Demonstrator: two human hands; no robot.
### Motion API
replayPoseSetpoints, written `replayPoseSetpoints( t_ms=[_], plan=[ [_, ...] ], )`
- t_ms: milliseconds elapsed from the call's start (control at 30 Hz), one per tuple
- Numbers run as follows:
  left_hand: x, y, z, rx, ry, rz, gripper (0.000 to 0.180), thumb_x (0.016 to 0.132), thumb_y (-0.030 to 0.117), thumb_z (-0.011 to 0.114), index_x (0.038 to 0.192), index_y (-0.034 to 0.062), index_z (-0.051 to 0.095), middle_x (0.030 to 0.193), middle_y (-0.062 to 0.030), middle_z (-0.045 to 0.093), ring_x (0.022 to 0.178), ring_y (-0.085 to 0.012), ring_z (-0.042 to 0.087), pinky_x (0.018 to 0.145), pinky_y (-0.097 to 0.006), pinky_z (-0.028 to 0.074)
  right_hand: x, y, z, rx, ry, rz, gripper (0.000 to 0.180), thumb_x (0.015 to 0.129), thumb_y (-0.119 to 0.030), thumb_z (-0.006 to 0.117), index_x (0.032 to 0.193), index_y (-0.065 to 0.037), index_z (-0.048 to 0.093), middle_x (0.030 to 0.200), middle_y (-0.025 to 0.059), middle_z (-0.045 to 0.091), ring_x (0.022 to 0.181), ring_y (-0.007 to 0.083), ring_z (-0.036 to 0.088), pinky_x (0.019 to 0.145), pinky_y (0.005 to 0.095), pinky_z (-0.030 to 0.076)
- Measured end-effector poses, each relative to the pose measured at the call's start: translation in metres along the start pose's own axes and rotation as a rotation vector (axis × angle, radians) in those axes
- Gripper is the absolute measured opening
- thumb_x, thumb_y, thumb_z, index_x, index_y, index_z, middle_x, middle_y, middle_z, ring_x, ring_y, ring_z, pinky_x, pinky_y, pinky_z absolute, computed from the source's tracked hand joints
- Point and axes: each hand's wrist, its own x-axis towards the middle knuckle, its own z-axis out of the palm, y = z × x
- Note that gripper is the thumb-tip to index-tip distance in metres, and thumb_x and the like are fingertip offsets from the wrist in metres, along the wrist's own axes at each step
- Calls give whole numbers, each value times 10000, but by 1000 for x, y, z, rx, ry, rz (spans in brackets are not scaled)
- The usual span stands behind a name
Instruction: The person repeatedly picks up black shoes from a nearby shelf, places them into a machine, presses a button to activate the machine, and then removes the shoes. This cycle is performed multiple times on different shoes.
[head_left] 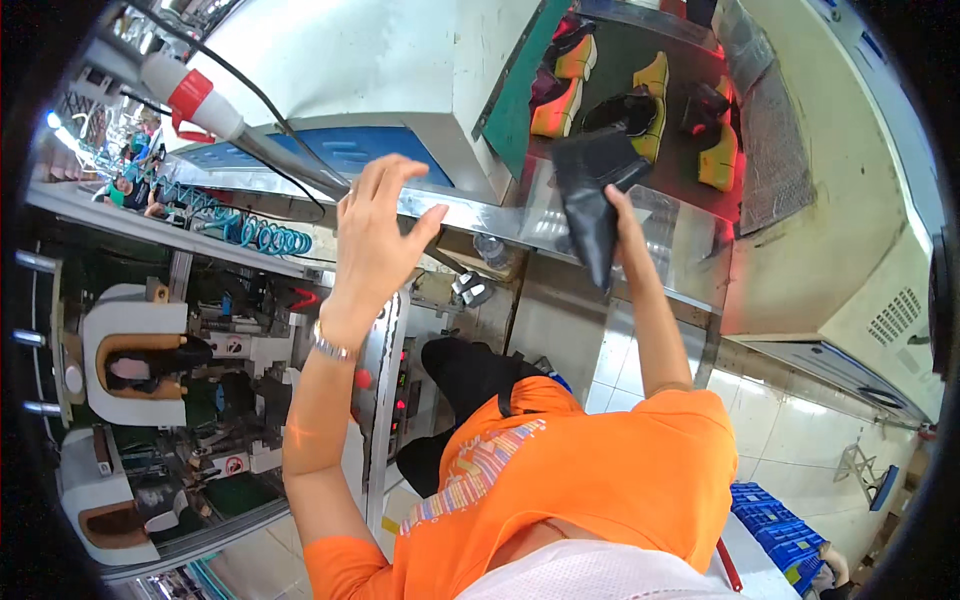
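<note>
Plainly, black boot, right fingers gripping edge

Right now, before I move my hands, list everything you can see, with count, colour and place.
black shoe piece: one, black, in the right hand
yellow-edged shoe parts: at least five, yellow and dark, upper right
dark surface: one, red-lit, under those parts
plastic sheet: one, grey, right of them
cabinet: one, white with blue panel, top
machine: one, cream, right edge
U-shaped machine parts: two, white, left
connector: one, white and red, upper left
coiled hose: blue, count unclear, left
crates: blue, count unclear, lower right
wristwatch: one, silver, left wrist
shirt: one, orange, lower centre
left hand: one, bare, raised, centre-left
right hand: one, bare, centre-right
</note>
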Motion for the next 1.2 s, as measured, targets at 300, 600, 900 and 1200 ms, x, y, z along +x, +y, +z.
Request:
replayPoseSetpoints(
  t_ms=[300, 600, 900, 1200],
  plan=[
    [105, -64, 122, 316, -146, -97, 919, 682, 241, 680, 1377, 107, 93, 1435, -150, 46, 1308, -373, 75, 991, -569, 159, 180, -27, -48, -384, -72, 195, 757, 680, -240, 710, 1272, -59, 273, 1096, 131, 507, 928, 221, 555, 767, 335, 483],
    [111, -72, 150, 302, -71, -134, 889, 706, 85, 634, 1368, 28, 44, 1418, -218, 17, 1299, -417, 43, 981, -583, 158, 389, 27, -12, -614, -333, 94, 687, 659, -56, 682, 1247, -35, 329, 882, 98, 578, 762, 182, 577, 658, 322, 482],
    [111, -75, 155, 276, -57, -110, 868, 718, 96, 612, 1364, 14, 38, 1408, -248, 6, 1294, -433, 37, 977, -593, 140, 325, 5, -16, -1195, 310, -888, 397, 692, -57, 613, 1078, -52, 523, 1015, 148, 543, 961, 304, 520, 820, 368, 407],
    [113, -77, 157, 255, -12, -95, 861, 704, 63, 622, 1369, 48, 75, 1411, -232, 41, 1285, -444, 80, 937, -635, 175, 232, 78, -28, -1260, 114, -670, 551, 669, 44, 522, 1192, -115, 462, 1047, 121, 530, 917, 295, 541, 785, 349, 438]
  ],
)
